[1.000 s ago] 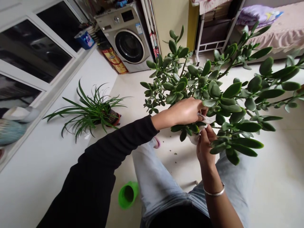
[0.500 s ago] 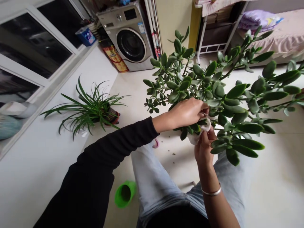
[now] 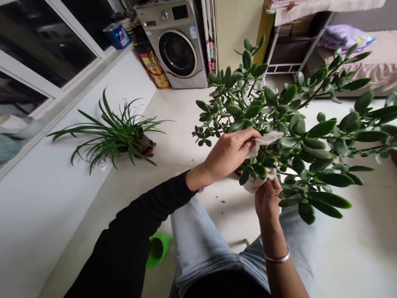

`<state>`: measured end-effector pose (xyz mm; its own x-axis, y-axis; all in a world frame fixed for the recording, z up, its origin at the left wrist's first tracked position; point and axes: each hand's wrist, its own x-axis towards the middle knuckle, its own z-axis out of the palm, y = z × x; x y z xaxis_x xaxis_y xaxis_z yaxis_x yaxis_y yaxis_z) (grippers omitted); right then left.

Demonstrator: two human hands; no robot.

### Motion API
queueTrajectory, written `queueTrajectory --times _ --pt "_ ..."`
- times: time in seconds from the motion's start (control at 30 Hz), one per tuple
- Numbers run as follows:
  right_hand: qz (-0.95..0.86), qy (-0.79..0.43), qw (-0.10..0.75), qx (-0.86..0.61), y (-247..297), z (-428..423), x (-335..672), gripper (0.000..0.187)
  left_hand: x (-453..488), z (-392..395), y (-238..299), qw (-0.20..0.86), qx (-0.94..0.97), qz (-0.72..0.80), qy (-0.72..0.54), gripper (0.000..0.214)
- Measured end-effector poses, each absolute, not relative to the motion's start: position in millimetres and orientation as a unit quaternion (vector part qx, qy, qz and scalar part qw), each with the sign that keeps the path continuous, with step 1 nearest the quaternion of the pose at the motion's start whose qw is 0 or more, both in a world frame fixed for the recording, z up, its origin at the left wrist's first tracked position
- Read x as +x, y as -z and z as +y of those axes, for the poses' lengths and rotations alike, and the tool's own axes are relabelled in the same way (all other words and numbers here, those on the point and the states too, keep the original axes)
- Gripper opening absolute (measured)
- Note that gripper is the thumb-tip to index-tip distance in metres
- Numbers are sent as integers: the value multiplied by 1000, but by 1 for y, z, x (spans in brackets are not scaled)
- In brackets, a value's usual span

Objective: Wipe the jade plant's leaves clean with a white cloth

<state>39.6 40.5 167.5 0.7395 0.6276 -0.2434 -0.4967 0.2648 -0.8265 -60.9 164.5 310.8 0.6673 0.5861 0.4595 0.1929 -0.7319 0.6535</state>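
- White cloth (image 3: 269,138) shows in 2 places among the near leaves of the jade plant (image 3: 322,129); I cannot tell whether it is 1 piece or 2.
- The left hand (image 3: 228,153), in a black sleeve (image 3: 120,240), reaches in from the left, its fingers pinched on the upper part of the white cloth, which sticks out past them over the leaves.
- The right hand (image 3: 267,198) is lower and nearer the person, its fingers drawn together on the bunched lower part; a silver bangle (image 3: 277,257) rings the wrist.
- A small cluster of jade leaves sits between the 2 hands.
- The jade plant spreads from the hands to the right edge of the view, above the pale floor (image 3: 186,99).
- Below are 2 legs in faded blue jeans (image 3: 198,223), with dark bits (image 3: 222,201) on the floor between them.
- A green bucket (image 3: 166,241) stands left of the jeans, partly behind the sleeve.
- A potted spider plant (image 3: 122,138) stands beside the white wall (image 3: 114,78).
- Farther off are a front-loading washing machine (image 3: 178,54) and a bed (image 3: 376,58) bearing a purple quilt (image 3: 344,38).
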Motion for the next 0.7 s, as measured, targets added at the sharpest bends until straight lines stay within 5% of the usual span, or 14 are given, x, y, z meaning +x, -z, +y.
queueTrajectory --times 0.2,0.7 --pt "-74 -375 780 -496 -161 40 39 24 -97 165 -289 255 799 290 -461 14" --pt "-83 -522 619 -581 -46 26 53 34 -124 91 -215 510 458 378 -622 23"
